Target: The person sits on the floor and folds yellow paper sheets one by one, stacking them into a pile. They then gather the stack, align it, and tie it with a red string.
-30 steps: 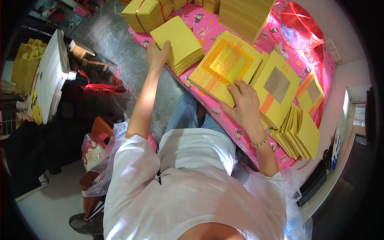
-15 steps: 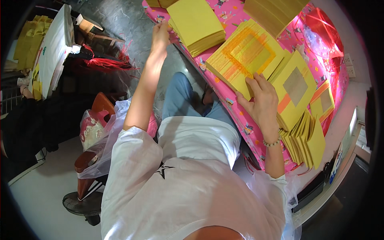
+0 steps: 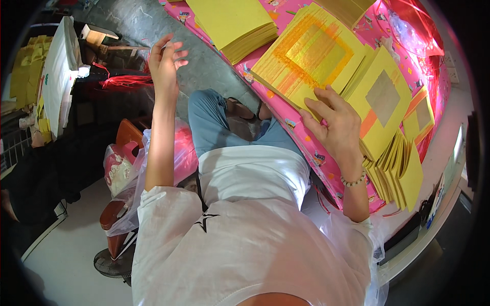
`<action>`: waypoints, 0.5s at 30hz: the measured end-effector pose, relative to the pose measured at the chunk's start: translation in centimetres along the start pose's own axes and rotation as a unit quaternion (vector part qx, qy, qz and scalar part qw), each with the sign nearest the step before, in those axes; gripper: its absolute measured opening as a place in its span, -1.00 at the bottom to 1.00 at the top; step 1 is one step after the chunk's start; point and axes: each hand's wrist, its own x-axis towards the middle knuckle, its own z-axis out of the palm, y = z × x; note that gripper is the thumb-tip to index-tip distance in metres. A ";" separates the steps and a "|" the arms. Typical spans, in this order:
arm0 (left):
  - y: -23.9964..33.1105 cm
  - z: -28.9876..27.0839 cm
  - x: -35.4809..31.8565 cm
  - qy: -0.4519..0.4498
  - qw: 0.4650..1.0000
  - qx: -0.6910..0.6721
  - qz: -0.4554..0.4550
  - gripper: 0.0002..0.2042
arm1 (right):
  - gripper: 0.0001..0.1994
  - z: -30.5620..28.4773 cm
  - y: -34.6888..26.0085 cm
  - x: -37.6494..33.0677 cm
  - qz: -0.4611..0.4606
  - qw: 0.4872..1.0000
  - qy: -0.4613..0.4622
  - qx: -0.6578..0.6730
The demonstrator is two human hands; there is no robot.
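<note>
My left hand (image 3: pixel 166 64) is raised over the floor, left of the table, its fingers loosely curled and apart; I make out nothing in it. My right hand (image 3: pixel 334 122) has its fingertips at the near edge of a stack of yellow paper (image 3: pixel 273 69) printed with an orange-framed gold square. Its thumb and fingers are spread apart, and beads circle the wrist. Right of that stack lies another yellow paper stack (image 3: pixel 377 125) with a grey square and an orange strip. A plain yellow paper stack (image 3: pixel 232 23) sits at the table's far left edge.
A pink patterned cloth (image 3: pixel 273 99) covers the table. Fanned yellow sheets (image 3: pixel 395 178) hang toward its near right corner, below a smaller yellow stack (image 3: pixel 419 115). Red plastic (image 3: pixel 416 25) lies far right. At left are red strings (image 3: pixel 125 79), a brown chair (image 3: pixel 127 135) with bags and a fan (image 3: pixel 112 265).
My left hand has moved left and down, away from the plain stack's edge, and its fingers have spread. My right hand stays near the printed stack. The view has shifted slightly.
</note>
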 end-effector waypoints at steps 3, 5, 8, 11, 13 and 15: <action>-0.2 -0.7 -0.5 -0.003 1.000 0.009 0.010 -0.73 | -0.79 0.0 0.0 0.1 -0.001 1.000 0.002 0.000; -0.2 -0.9 -0.8 -0.003 1.000 0.004 0.006 -0.73 | -0.79 0.0 0.0 0.0 -0.004 1.000 0.004 -0.002; -0.1 -1.0 -1.1 0.005 1.000 -0.002 0.010 -0.74 | -0.81 0.0 0.1 -0.1 -0.010 1.000 -0.003 -0.010; -0.2 -0.8 -1.5 -0.005 0.998 0.000 0.057 -0.75 | -0.84 -0.1 -0.1 0.0 -0.010 1.000 0.010 0.004; 0.4 0.1 -2.0 -0.020 0.995 0.012 0.093 -0.76 | -0.86 -0.1 0.0 0.0 -0.007 1.000 0.013 0.020; 1.2 1.0 -3.0 -0.034 0.992 0.033 0.120 -0.78 | -0.86 -0.4 -0.1 0.2 0.006 0.999 0.003 0.038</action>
